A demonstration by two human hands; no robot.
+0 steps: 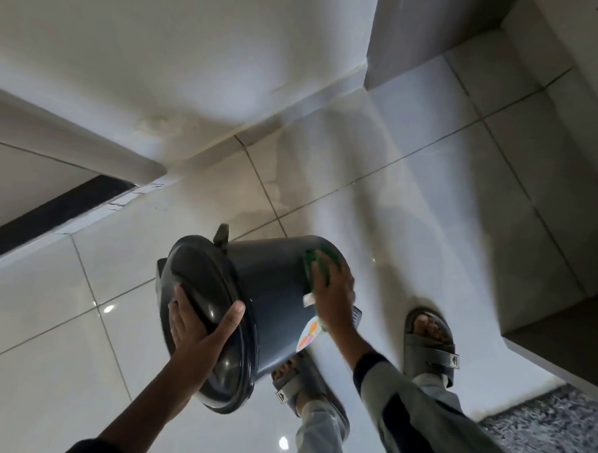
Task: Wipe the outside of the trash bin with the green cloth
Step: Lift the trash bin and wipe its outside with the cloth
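A dark grey round trash bin [271, 286] is tipped on its side above the tiled floor, its closed lid facing me. My left hand [197, 335] grips the lid rim, thumb on the right edge and fingers spread over the lid. My right hand [332, 293] presses a green cloth [320, 265] flat against the bin's outer wall near its base. Most of the cloth is hidden under my palm. A colourful sticker [308, 334] shows on the bin wall below my right wrist.
Glossy white floor tiles [80, 336] lie all around. My two feet in grey slide sandals [431, 341] stand under and right of the bin. A grey shaggy rug [549, 432] is at lower right. White walls and a dark doorway gap [58, 212] are to the left.
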